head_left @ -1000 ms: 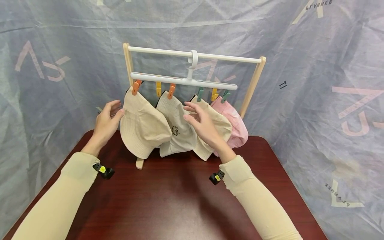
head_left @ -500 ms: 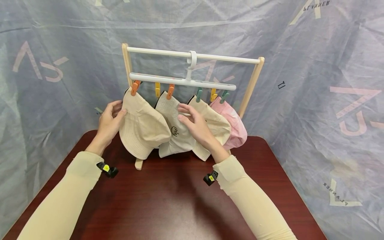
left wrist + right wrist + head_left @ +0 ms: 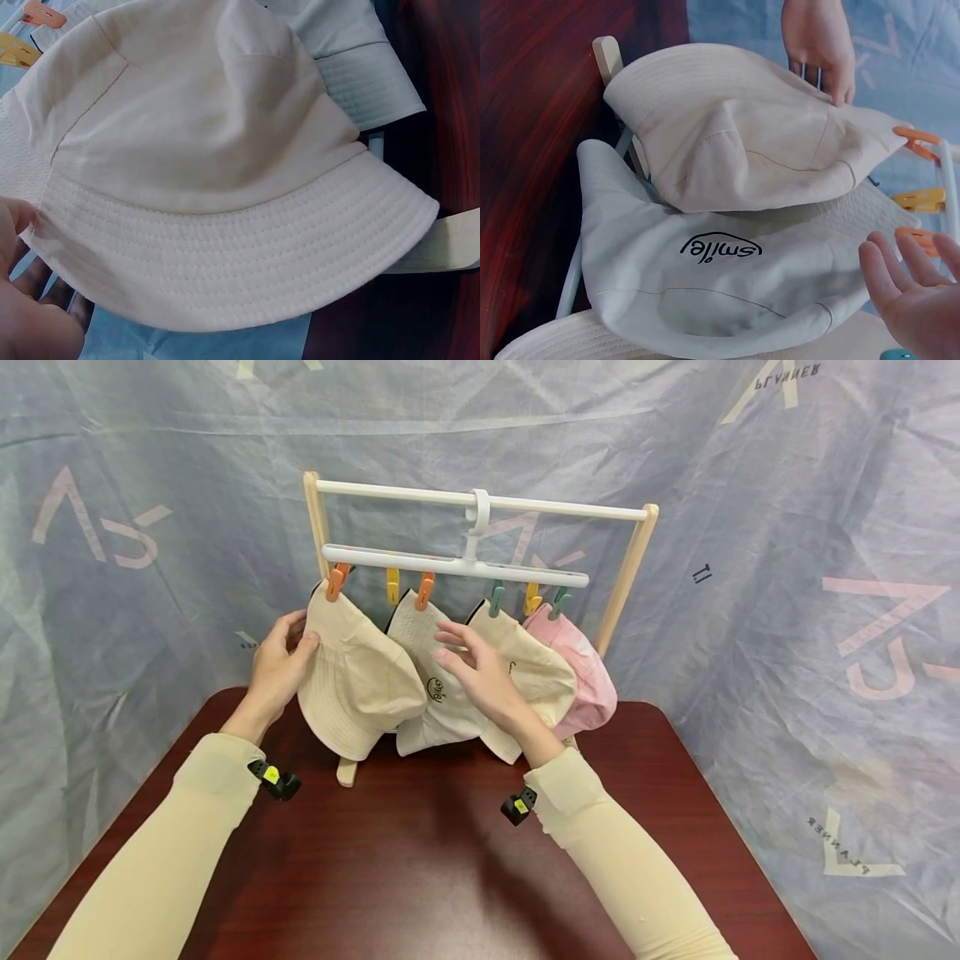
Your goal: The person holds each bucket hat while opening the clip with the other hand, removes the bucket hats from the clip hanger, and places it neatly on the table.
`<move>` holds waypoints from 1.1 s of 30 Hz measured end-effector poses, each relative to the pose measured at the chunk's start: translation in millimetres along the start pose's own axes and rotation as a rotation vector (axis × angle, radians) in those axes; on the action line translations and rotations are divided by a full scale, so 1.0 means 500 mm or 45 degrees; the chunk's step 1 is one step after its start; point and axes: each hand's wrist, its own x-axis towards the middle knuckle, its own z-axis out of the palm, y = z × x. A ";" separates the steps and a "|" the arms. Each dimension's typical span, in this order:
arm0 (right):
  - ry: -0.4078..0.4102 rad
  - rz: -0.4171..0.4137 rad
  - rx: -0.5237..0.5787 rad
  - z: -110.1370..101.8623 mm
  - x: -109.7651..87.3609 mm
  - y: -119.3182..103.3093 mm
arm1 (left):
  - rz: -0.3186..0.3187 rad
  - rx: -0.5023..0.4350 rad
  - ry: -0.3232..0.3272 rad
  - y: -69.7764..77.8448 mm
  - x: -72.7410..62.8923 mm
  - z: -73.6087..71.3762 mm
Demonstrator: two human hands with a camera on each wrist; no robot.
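A cream bucket hat (image 3: pixel 363 664) hangs at the left from an orange clip (image 3: pixel 337 583). My left hand (image 3: pixel 276 668) pinches its brim edge; in the left wrist view the thumb lies in front and the fingers go behind the brim. Beside it hangs a pale grey bucket hat (image 3: pixel 705 277) with "smile" lettering, held by another orange clip (image 3: pixel 425 591). Before this grey hat and a second cream hat (image 3: pixel 543 668), my right hand (image 3: pixel 483 677) hovers with extended, slightly bent fingers, holding nothing. A pink hat (image 3: pixel 588 681) hangs farthest right.
The white clip hanger (image 3: pixel 450 564) hooks over the rail (image 3: pixel 390 491) of a wooden-legged rack (image 3: pixel 630 577). Yellow clips (image 3: pixel 393 587) and green clips (image 3: pixel 497 598) hang from it too. Below lies a dark red table (image 3: pixel 420 860); grey printed cloth (image 3: pixel 750 635) surrounds it.
My left hand has moved right onto the cream hat's brim and taken hold of it. My right hand has drifted left, toward the grey hat. The hats hang much as before.
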 end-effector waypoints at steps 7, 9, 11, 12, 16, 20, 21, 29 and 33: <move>0.003 -0.013 0.001 0.002 0.001 0.003 | -0.003 0.009 0.034 -0.001 0.002 0.003; 0.004 -0.010 -0.001 0.003 0.001 0.005 | -0.010 0.018 0.040 -0.001 0.000 0.003; -0.003 -0.008 0.002 0.004 0.001 0.006 | -0.013 0.026 0.044 0.000 -0.002 0.003; -0.008 -0.007 0.003 0.004 0.001 0.006 | -0.013 0.024 0.045 0.000 -0.002 0.003; -0.027 -0.025 0.009 0.008 0.005 0.000 | -0.020 0.012 0.053 0.000 -0.004 0.001; -0.037 -0.052 0.023 0.014 0.012 -0.008 | -0.026 -0.004 0.063 -0.001 -0.009 -0.002; -0.039 -0.055 0.027 0.016 0.014 -0.010 | -0.027 -0.007 0.063 -0.002 -0.010 -0.002; -0.063 -0.063 -0.033 0.034 0.028 -0.024 | -0.029 -0.032 0.055 -0.006 -0.015 -0.005; -0.072 -0.077 -0.068 0.045 0.037 -0.030 | -0.049 -0.075 0.051 -0.007 -0.019 -0.009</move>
